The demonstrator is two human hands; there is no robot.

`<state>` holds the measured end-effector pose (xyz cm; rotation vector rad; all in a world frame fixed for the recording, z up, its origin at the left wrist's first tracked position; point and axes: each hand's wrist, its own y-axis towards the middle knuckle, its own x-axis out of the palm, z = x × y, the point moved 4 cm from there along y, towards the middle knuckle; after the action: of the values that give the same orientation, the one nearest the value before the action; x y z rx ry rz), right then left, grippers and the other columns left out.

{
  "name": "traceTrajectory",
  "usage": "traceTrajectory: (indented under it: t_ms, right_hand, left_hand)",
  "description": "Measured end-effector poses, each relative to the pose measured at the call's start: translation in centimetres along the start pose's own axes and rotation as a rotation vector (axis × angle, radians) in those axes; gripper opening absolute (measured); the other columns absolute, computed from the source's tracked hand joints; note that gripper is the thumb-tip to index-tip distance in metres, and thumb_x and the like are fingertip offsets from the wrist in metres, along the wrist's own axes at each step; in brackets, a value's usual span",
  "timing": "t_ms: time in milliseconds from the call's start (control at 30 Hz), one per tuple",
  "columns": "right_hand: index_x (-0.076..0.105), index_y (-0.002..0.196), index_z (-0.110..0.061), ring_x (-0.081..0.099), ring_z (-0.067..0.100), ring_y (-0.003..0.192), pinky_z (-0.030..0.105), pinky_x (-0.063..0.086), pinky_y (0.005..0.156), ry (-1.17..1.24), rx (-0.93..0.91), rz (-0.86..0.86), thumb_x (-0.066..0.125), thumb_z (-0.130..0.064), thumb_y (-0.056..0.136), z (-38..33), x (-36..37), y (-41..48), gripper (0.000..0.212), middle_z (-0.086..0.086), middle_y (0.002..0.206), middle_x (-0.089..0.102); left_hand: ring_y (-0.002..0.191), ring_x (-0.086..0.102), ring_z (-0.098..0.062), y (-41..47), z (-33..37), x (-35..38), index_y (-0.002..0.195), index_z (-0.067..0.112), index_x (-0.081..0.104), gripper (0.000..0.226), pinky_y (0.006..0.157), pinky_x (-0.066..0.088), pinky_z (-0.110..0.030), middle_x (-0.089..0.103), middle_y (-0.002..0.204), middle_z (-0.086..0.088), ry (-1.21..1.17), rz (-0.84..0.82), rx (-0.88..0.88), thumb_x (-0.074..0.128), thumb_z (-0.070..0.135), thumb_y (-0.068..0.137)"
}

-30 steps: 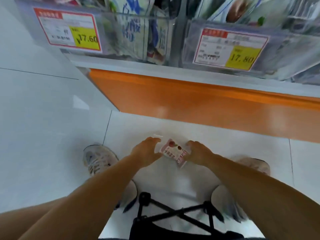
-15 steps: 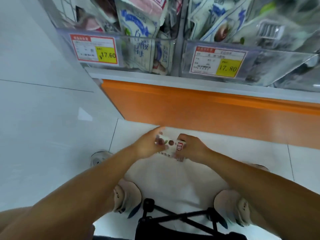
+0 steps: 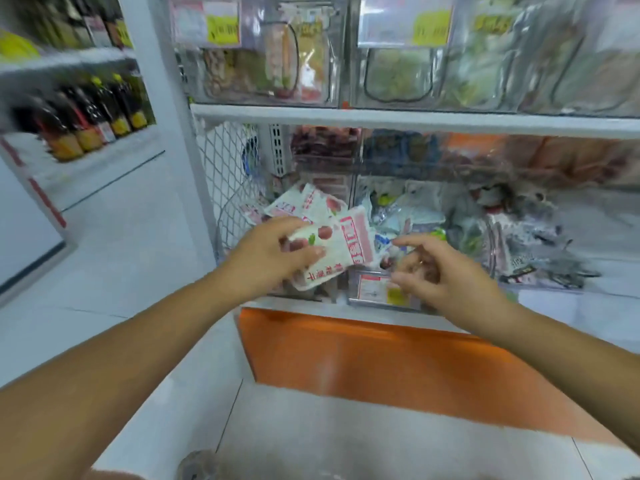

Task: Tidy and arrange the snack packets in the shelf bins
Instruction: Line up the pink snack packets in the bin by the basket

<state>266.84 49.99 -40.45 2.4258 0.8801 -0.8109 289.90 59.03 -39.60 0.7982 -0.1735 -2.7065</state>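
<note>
My left hand (image 3: 273, 254) grips a white snack packet with red print (image 3: 341, 247) and holds it over the front of the lower-left clear bin (image 3: 311, 292). More white-and-red packets (image 3: 304, 206) lie piled in that bin behind it. My right hand (image 3: 436, 271) hovers just right of the packet, fingers loosely spread, holding nothing, in front of the neighbouring bin's price label (image 3: 377, 289). That neighbouring bin holds blue-and-white packets (image 3: 408, 216).
A white shelf board (image 3: 415, 117) runs above the lower bins, with clear bins of other snacks (image 3: 277, 64) on top. An orange base panel (image 3: 381, 362) sits under the shelf. Dark sauce bottles (image 3: 86, 119) stand on a shelf at left. White tiled floor (image 3: 121, 237) lies below.
Both hands rose from near the floor to the lower shelf bins with the packet. My right hand let go of it; the left still holds it. The view tilted up.
</note>
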Motion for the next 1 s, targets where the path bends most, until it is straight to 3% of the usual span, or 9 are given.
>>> traceTrajectory:
  t_ms: [167, 300, 367, 433, 533, 600, 700, 800, 1000]
  right_hand:
    - [0.055, 0.115, -0.037, 0.061, 0.005, 0.081, 0.024, 0.051, 0.071, -0.109, 0.011, 0.06, 0.062, -0.028, 0.092, 0.9, -3.8, 3.8, 0.025, -0.014, 0.089, 0.063]
    - [0.061, 0.111, -0.038, 0.064, 0.01, 0.09, 0.03, 0.051, 0.081, -0.294, 0.123, -0.004, 0.058, -0.025, 0.095, 3.5, -6.3, 6.1, 0.02, -0.015, 0.104, 0.066]
    - [0.065, 0.101, -0.035, 0.062, 0.007, 0.095, 0.023, 0.045, 0.084, -0.367, 0.142, -0.03, 0.06, -0.017, 0.094, 4.4, -7.7, 7.0, 0.02, -0.014, 0.103, 0.067]
    - [0.066, 0.097, -0.036, 0.061, 0.003, 0.097, 0.019, 0.042, 0.085, -0.482, 0.141, -0.142, 0.063, -0.015, 0.091, 4.8, -8.2, 7.9, 0.023, -0.016, 0.102, 0.067]
    - [0.068, 0.111, -0.032, 0.059, 0.003, 0.104, 0.02, 0.043, 0.09, -0.687, 0.145, -0.321, 0.066, -0.022, 0.089, 5.3, -7.7, 9.4, 0.024, -0.014, 0.115, 0.066]
    - [0.062, 0.121, -0.034, 0.058, 0.007, 0.109, 0.025, 0.044, 0.093, -0.782, 0.168, -0.401, 0.066, -0.037, 0.088, 5.4, -7.2, 10.3, 0.034, -0.014, 0.122, 0.064]
    - [0.051, 0.132, -0.039, 0.055, 0.017, 0.116, 0.03, 0.044, 0.089, -0.924, 0.21, -0.509, 0.061, -0.053, 0.086, 5.1, -6.2, 10.9, 0.049, -0.012, 0.13, 0.058]
    - [0.054, 0.131, -0.03, 0.057, 0.023, 0.112, 0.034, 0.047, 0.089, -0.993, 0.23, -0.546, 0.06, -0.038, 0.088, 4.9, -5.2, 11.1, 0.044, -0.003, 0.127, 0.061]
    - [0.06, 0.123, -0.015, 0.064, 0.023, 0.097, 0.036, 0.056, 0.083, -0.717, 0.322, -0.433, 0.057, 0.001, 0.081, 5.6, -4.0, 11.1, 0.045, 0.006, 0.117, 0.065]
  left_hand:
    - [0.081, 0.062, 0.002, 4.4, -0.4, -2.7, 0.114, 0.03, 0.059, 0.029, 0.059, 0.046, -0.012, 0.064, 0.101, 0.012, -0.046, 0.39, -0.018, 0.069, 0.025, 0.088]
    - [0.087, 0.056, -0.007, 8.0, -1.6, -1.9, 0.135, 0.026, 0.049, 0.048, 0.067, 0.036, -0.004, 0.051, 0.117, 0.006, 0.144, 0.472, 0.047, 0.067, 0.025, 0.09]
    - [0.097, 0.052, -0.015, 9.4, -2.2, -1.3, 0.128, 0.024, 0.058, 0.037, 0.07, 0.033, -0.005, 0.051, 0.115, -0.001, 0.268, 0.492, 0.062, 0.065, 0.023, 0.091]
    - [0.108, 0.047, -0.026, 10.6, -2.4, -0.9, 0.113, 0.023, 0.07, 0.022, 0.081, 0.033, -0.022, 0.059, 0.114, -0.004, 0.469, 0.507, 0.096, 0.064, 0.023, 0.091]
    - [0.104, 0.053, -0.028, 11.9, -2.0, -0.2, 0.11, 0.025, 0.071, 0.02, 0.085, 0.044, -0.037, 0.066, 0.109, -0.005, 0.548, 0.383, 0.127, 0.06, 0.027, 0.093]
    - [0.104, 0.056, -0.027, 12.1, -0.8, 0.3, 0.115, 0.029, 0.068, 0.029, 0.089, 0.046, -0.042, 0.066, 0.108, -0.002, 0.622, 0.307, 0.207, 0.053, 0.042, 0.094]
    - [0.124, 0.048, -0.02, 11.4, 1.6, 2.4, 0.129, 0.032, 0.058, 0.045, 0.106, 0.035, -0.038, 0.056, 0.133, 0.005, 0.71, 0.091, 0.351, 0.043, 0.056, 0.094]
    - [0.14, 0.028, -0.009, 10.6, 0.9, 4.1, 0.142, 0.037, 0.044, 0.051, 0.116, 0.019, -0.033, 0.032, 0.152, 0.016, 0.724, -0.116, 0.333, 0.042, 0.056, 0.095]
    - [0.139, 0.03, -0.008, 10.0, -0.2, 4.4, 0.136, 0.037, 0.05, 0.044, 0.117, 0.014, -0.033, 0.032, 0.152, 0.018, 0.661, -0.139, 0.31, 0.042, 0.055, 0.096]
